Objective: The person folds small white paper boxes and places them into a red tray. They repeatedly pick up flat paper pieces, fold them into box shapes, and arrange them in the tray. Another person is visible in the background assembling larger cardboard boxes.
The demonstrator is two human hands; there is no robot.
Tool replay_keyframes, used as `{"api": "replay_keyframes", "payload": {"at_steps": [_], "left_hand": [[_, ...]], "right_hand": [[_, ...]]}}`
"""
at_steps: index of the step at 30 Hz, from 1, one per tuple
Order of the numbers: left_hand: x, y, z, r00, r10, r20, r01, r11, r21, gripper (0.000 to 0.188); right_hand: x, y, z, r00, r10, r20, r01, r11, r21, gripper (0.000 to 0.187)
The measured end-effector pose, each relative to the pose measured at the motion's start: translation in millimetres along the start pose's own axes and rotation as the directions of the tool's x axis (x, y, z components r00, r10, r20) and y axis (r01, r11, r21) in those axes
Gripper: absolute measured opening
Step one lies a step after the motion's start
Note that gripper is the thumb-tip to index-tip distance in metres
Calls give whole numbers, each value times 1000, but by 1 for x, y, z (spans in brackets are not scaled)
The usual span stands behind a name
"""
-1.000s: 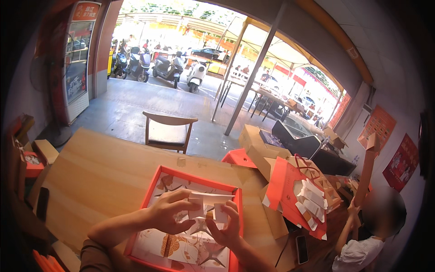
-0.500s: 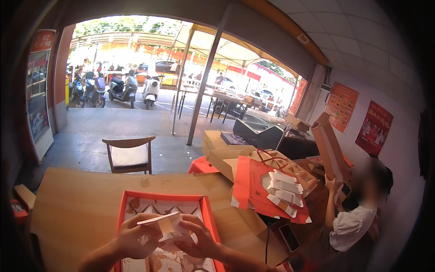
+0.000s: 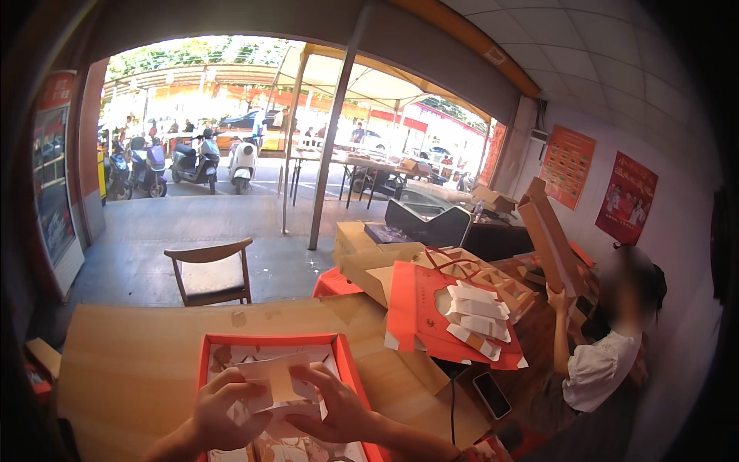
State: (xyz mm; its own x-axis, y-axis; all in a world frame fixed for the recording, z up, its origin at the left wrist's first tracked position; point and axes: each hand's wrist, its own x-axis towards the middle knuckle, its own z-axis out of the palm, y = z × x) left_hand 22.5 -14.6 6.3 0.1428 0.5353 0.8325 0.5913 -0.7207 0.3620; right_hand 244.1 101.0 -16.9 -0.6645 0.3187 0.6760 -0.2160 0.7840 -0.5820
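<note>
My left hand (image 3: 227,408) and my right hand (image 3: 331,404) grip a small white folded carton (image 3: 279,376) between them, one at each side. The carton has a tan panel across its middle, and its upper flap stands up toward me. Beneath it is an open red box (image 3: 344,362) with a patterned pale inside and white dividers. My hands and the carton hide much of the box's inside.
A brown table (image 3: 131,369) carries the box. At right, several flattened white cartons (image 3: 473,319) lie on a red gift bag (image 3: 412,304), near a phone (image 3: 491,395). A co-worker (image 3: 600,366) holds a long cardboard piece (image 3: 548,239). A chair (image 3: 208,273) stands beyond.
The carton has tilted so that its flap and tan panel now face me more. Both hands still hold it. The whole view has shifted slightly.
</note>
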Motion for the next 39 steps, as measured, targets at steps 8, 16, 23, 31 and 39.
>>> {"api": "replay_keyframes", "payload": {"at_steps": [8,16,23,31,39], "left_hand": [[-5,-2,0,989,-146,-19,143,984,-105,39],[-6,1,0,990,-140,-33,138,989,-59,37],[0,-4,2,997,-79,-15,79,996,50,31],[-10,-10,5,999,51,-7,-50,992,117,56],[-31,-29,9,964,-225,-141,191,957,-220,73]], "right_hand": [[1,9,5,998,54,33,-58,993,105,78],[16,8,-6,995,-94,-19,94,995,-37,67],[15,21,-9,1000,-24,11,24,1000,2,72],[16,26,-15,998,27,52,-30,997,70,68],[15,24,-12,998,-22,52,17,996,91,76]]}}
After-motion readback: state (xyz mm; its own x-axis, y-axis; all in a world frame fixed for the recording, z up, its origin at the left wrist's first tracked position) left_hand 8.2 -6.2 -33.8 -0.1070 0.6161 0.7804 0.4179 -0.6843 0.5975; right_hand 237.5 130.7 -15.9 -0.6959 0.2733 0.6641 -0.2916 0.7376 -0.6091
